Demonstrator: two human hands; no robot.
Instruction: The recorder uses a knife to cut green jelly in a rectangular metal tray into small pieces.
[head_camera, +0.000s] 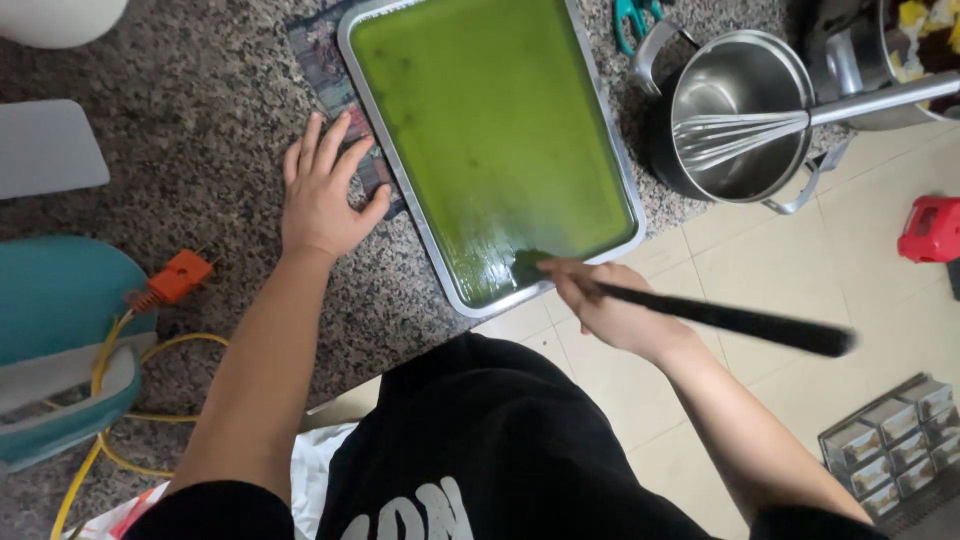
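Right hand (610, 305) clenched on a black-handled tool (720, 318), tip dipped in the near corner of the green-filled tray (628, 170) on the table (200, 120); handle trails right; left hand (322, 195) flat, fingers spread, touching the tray's left edge.

Granite counter (200, 130): tray (420, 215) on cloth (325, 65), pot (740, 110), plug (180, 275).

Glossy green layer (495, 130) in a shiny metal tray (440, 262) on a speckled, rough-looking stone counter (200, 90); polished steel pot (740, 110), upper right.
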